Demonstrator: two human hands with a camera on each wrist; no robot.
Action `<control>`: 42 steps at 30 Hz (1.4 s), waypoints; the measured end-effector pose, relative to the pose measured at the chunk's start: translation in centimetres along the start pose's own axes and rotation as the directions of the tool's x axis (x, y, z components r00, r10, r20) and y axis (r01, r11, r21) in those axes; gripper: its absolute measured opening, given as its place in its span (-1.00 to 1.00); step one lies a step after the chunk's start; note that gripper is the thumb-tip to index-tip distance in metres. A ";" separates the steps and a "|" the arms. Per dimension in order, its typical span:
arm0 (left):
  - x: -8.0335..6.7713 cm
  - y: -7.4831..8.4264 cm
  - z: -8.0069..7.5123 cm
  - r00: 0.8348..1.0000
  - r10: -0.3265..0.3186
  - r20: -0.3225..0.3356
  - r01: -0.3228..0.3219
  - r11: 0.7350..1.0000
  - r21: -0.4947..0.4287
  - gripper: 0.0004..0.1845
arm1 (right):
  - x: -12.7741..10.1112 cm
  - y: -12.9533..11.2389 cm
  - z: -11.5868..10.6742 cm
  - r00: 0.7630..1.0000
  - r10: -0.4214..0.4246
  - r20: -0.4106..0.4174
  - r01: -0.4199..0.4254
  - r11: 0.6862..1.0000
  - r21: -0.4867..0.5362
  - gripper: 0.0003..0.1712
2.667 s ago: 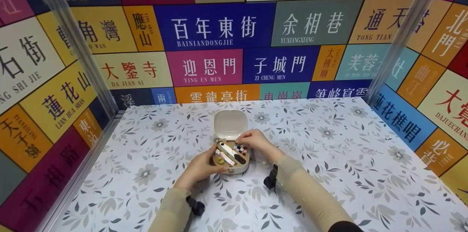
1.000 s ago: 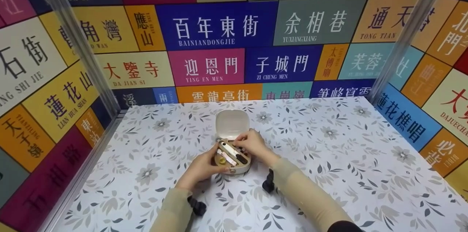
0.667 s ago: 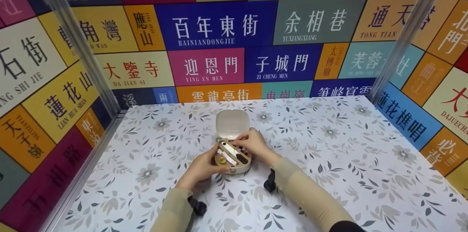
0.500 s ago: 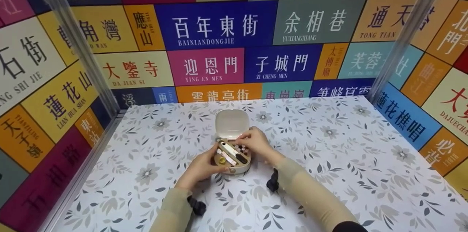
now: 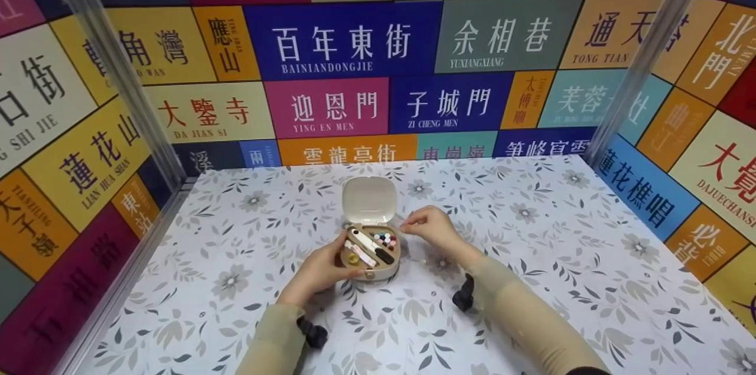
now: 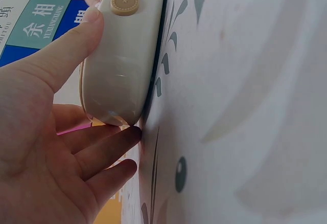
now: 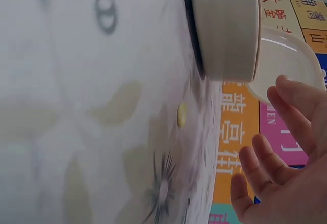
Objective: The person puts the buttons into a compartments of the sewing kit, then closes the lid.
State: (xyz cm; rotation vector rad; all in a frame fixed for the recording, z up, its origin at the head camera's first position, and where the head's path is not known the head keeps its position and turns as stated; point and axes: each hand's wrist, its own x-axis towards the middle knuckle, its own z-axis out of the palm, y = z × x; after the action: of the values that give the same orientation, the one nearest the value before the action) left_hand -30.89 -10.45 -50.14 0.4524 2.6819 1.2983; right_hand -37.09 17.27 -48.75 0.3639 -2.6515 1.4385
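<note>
A cream sewing box (image 5: 387, 271) stands on the table, its lid (image 5: 370, 201) raised at the back and a tan button (image 6: 124, 3) on its front. My left hand (image 5: 322, 268) grips its left side, thumb at the front rim and fingers around the side. Inside, a white tool with a black end (image 5: 372, 245) lies slantwise in the middle. Several small coloured round pieces (image 5: 385, 239) fill the right compartment; a yellow piece (image 5: 353, 258) is at the left. My right hand (image 5: 437, 230) hovers just right of the box, fingers loosely bent, nothing visible between them.
A small yellow piece (image 7: 181, 115) lies on the table near the box's right side. The table (image 5: 236, 233) has a leaf-and-flower cover. Walls of coloured panels (image 5: 342, 41) with clear corner posts (image 5: 644, 62) close off the back and sides.
My right hand has withdrawn from over the right compartment to beside the box, uncovering the small coloured pieces. My left hand keeps its grip on the box's left side.
</note>
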 end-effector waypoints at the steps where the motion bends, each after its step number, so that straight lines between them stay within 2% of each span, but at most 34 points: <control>1: 0.0 0.0 0.0 1.000 -0.004 -0.001 0.004 1.000 -0.003 0.14 | -0.2 0.2 -0.3 1.000 0.015 0.018 -0.015 1.000 0.019 -0.87; 4: 0.0 0.0 0.0 1.000 -0.008 -0.001 0.008 1.000 -0.011 0.15 | -0.7 0.6 -1.0 0.996 0.060 0.072 -0.065 0.996 0.063 -0.86; 11: 0.1 0.0 0.0 1.000 -0.016 0.006 0.016 1.000 0.004 0.16 | -1.8 1.7 -2.4 0.980 0.112 0.167 -0.122 0.991 0.047 -0.73; 18: 0.1 -0.2 0.2 1.000 -0.016 0.010 0.016 1.000 -0.026 0.17 | -2.7 2.8 -3.1 0.939 0.195 0.282 -0.211 0.977 0.028 -0.67; 25: 0.1 0.0 0.1 1.000 -0.016 0.011 0.016 0.999 -0.031 0.17 | -3.1 3.4 -3.5 0.923 0.094 0.373 -0.093 0.995 -0.021 -0.67; 33: 0.2 0.0 0.1 1.000 -0.021 0.015 0.021 0.999 -0.031 0.15 | -3.2 3.3 -3.5 0.909 0.119 0.399 -0.116 0.993 -0.031 -0.69; 42: 0.0 0.0 0.1 1.000 -0.018 0.010 0.018 0.999 -0.037 0.14 | -3.1 3.6 -3.2 0.913 0.103 0.394 -0.088 0.995 -0.056 -0.71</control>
State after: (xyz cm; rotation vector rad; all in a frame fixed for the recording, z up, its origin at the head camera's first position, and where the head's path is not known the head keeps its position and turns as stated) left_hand -30.85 -10.35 -50.20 0.4282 2.6430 1.3352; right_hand -35.08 22.34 -50.55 0.5879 -3.0475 1.4741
